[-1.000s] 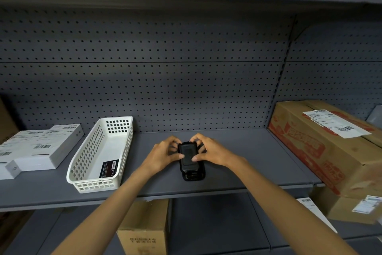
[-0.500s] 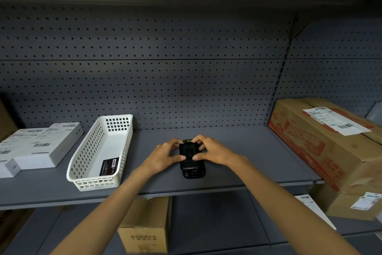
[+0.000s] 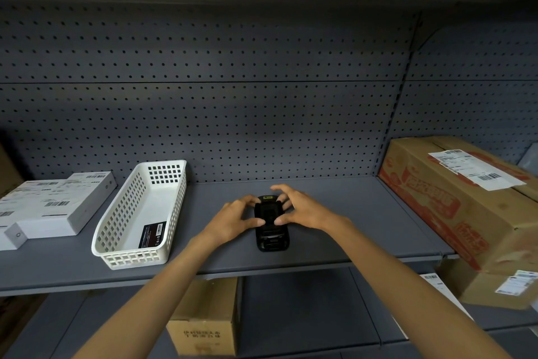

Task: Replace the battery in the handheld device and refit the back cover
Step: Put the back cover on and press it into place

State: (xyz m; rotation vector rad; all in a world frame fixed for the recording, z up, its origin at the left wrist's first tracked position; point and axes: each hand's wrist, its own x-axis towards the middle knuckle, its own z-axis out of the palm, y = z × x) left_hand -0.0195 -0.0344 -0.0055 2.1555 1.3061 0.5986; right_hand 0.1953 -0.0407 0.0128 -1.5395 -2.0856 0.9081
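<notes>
A black handheld device (image 3: 272, 235) lies back-up on the grey shelf (image 3: 349, 227), its long axis pointing away from me. A black back cover (image 3: 268, 211) sits on its upper half. My left hand (image 3: 235, 219) holds the cover's left edge with thumb and fingertips. My right hand (image 3: 300, 210) holds the right edge, fingers arched over the far end. A small yellow label shows at the device's far tip. In the white basket (image 3: 116, 227) to the left lies a black battery (image 3: 152, 235) with a white barcode label.
White flat boxes (image 3: 49, 207) lie at the far left of the shelf. A large printed cardboard carton (image 3: 465, 213) fills the right end. A pegboard wall stands behind. Below, a small cardboard box (image 3: 203, 320) sits on the lower shelf.
Both hands have shifted slightly toward the device's far end, and the cover now sits lower and flatter on the device. The device itself has stayed in place.
</notes>
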